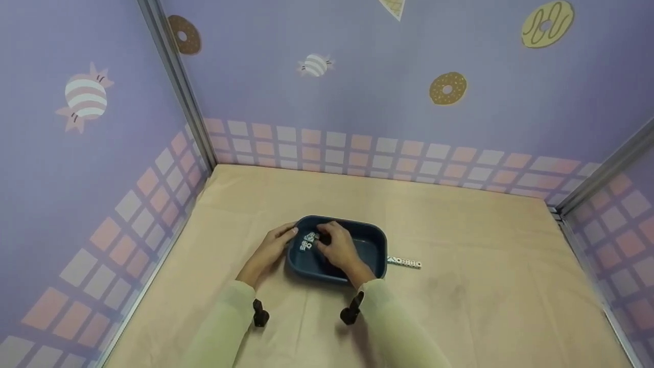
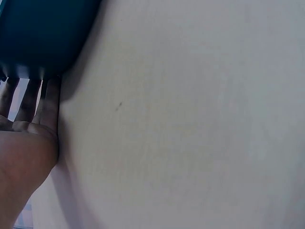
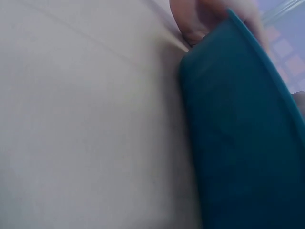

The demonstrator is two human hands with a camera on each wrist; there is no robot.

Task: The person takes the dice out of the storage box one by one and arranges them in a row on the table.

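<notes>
A dark blue rectangular tray (image 1: 369, 253) stands on the cloth, with several small white dice (image 1: 306, 241) heaped inside near its left end. My left hand (image 1: 274, 247) grips the tray's left end, thumb up at the rim and fingers along the outside. In the left wrist view, those fingers (image 2: 49, 107) reach to the tray's lower edge. My right hand (image 1: 338, 249) reaches down into the tray with bent fingers, its fingertips right beside the dice. I cannot tell whether a die is between them. The right wrist view mostly holds the tray's outer wall (image 3: 238, 133).
A straight row of dice (image 1: 407, 263) extends right from the tray's right side. Beige cloth (image 1: 485, 286) covers the table. Purple printed panels (image 1: 357, 97) enclose the back and both sides, with metal posts (image 1: 181, 87) at the corners.
</notes>
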